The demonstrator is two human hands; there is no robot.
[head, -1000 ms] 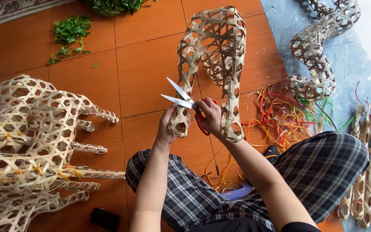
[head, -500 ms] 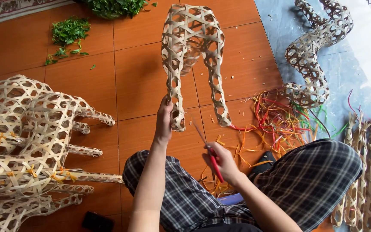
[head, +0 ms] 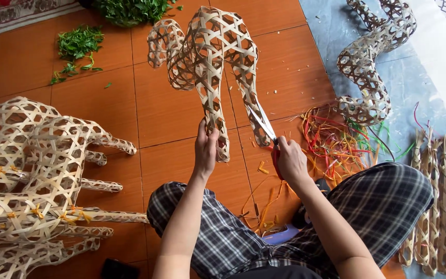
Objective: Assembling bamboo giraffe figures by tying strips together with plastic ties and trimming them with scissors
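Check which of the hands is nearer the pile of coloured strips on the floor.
Right. The right hand, holding scissors, is just left of the coloured strips; the left hand grips the woven frame farther left.

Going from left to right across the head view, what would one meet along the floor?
Pile of woven bamboo frames → left hand gripping the woven bamboo figure → scissors in the right hand → coloured strips → bamboo pieces.

Left hand (head: 205, 150) grips one leg of a woven bamboo animal frame (head: 207, 57) held over the orange tile floor (head: 171, 108), right hand (head: 290, 163) holds red-handled scissors (head: 265, 126) against the other leg, with coloured strips (head: 331, 139) heaped just beside and finished woven frames (head: 32, 170) well apart at left.
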